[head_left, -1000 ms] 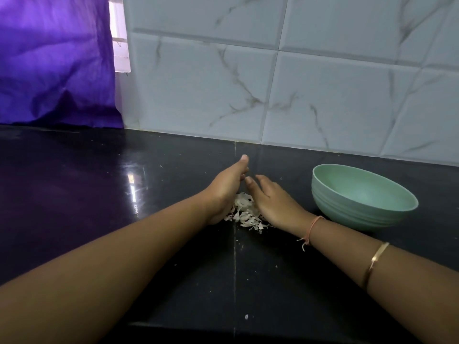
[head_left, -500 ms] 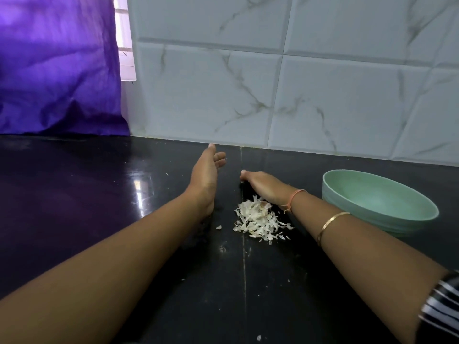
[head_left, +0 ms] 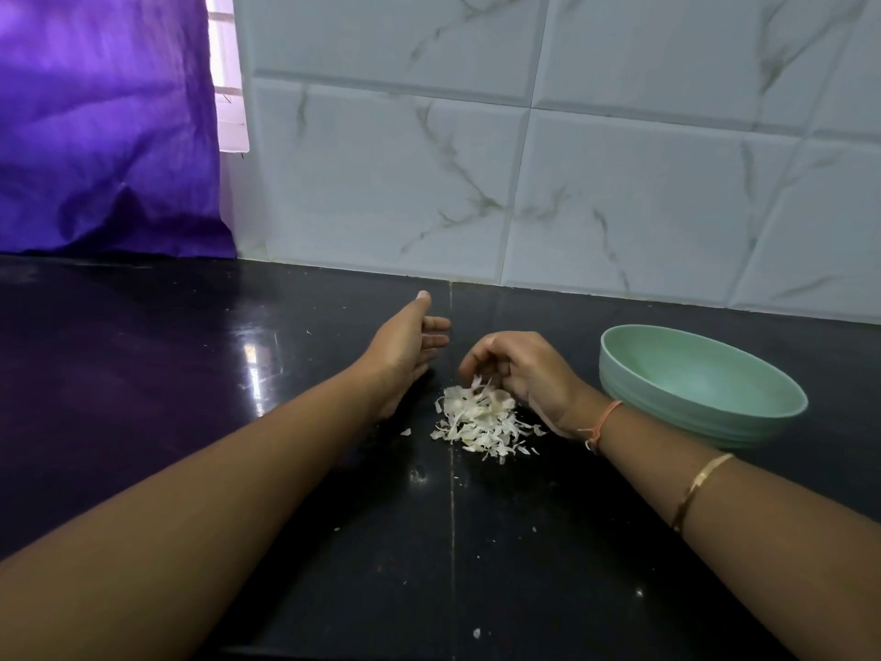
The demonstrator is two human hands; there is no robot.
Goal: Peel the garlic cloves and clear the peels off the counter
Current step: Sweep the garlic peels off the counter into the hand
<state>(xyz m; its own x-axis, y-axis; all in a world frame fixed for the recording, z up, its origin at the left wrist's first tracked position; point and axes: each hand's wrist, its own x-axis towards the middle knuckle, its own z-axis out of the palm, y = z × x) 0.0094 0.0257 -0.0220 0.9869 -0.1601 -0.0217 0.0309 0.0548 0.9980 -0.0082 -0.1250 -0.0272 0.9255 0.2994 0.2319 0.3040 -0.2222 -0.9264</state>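
Now | black counter (head_left: 143, 374), marble-tile wall (head_left: 619, 183) | left hand (head_left: 403, 343) spread | right hand (head_left: 524, 369) pinching peels (head_left: 476, 422)

We face a wall (head_left: 619, 193) of large pale tiles (head_left: 381, 183), grey-white with thin brownish veins like marble, laid in straight rows with darker grout between them. At the left we see a creased purple curtain (head_left: 105, 136), its hem reaching down to the counter (head_left: 143, 384). Between curtain and wall a narrow strip of window (head_left: 228, 93) shows, bright with daylight and crossed by pale slats. The counter is black and polished and meets the tiles along a straight edge. We note a white glare (head_left: 251, 356) on its left part and a purple tint below the curtain. A thin seam (head_left: 452, 541) crosses it from the wall toward us.
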